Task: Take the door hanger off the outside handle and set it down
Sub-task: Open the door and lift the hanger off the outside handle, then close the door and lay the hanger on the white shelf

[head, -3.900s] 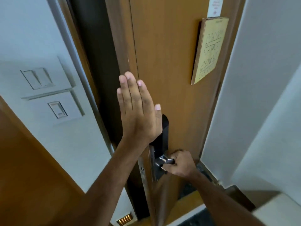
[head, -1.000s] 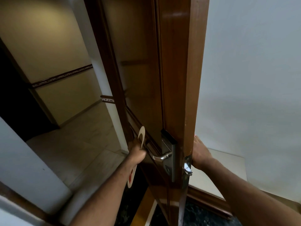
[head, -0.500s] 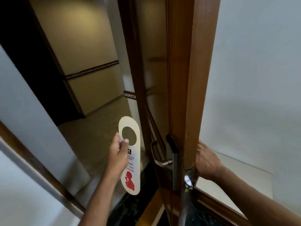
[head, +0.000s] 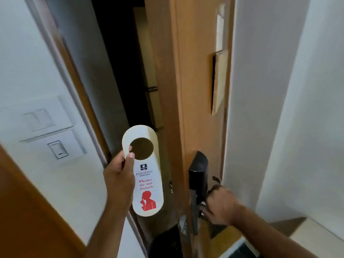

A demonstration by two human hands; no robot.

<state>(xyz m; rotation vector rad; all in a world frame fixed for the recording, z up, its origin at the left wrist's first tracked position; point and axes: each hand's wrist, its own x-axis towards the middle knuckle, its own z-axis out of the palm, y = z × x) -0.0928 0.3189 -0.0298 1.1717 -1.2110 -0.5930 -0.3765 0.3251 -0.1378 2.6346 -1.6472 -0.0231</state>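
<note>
The wooden door (head: 197, 90) fills the middle of your view, standing ajar, its edge facing you and a dark gap open to its left. White wall (head: 33, 71) runs down your left side, and another white wall (head: 279, 90) closes in hard against the door on your right, so there is little room on that side. A brown wooden panel (head: 28, 211) cuts across the lower left corner. On the left wall sit two switch plates (head: 48, 131), one above the other. A framed notice (head: 219, 81) is fixed to the door's inner face, seen nearly edge-on, with a paler card above it. Lower on the door is the black lock plate (head: 198, 170), and the inside handle (head: 216, 180) sticks out from it towards the right wall.

Your right hand (head: 221, 205) is on that inside handle, fingers curled round it; motion blur hides how tightly, but the hand is closed over the lever. Your left hand (head: 119, 179) is closed on the door hanger (head: 147, 183), thumb on its printed face just beside the round hole, the other fingers behind the card. The hanger is held upright in the air in front of the door gap, clear of the door, touching only your hand. Its face reads "Please do not disturb" in red, above a red figure.
</note>
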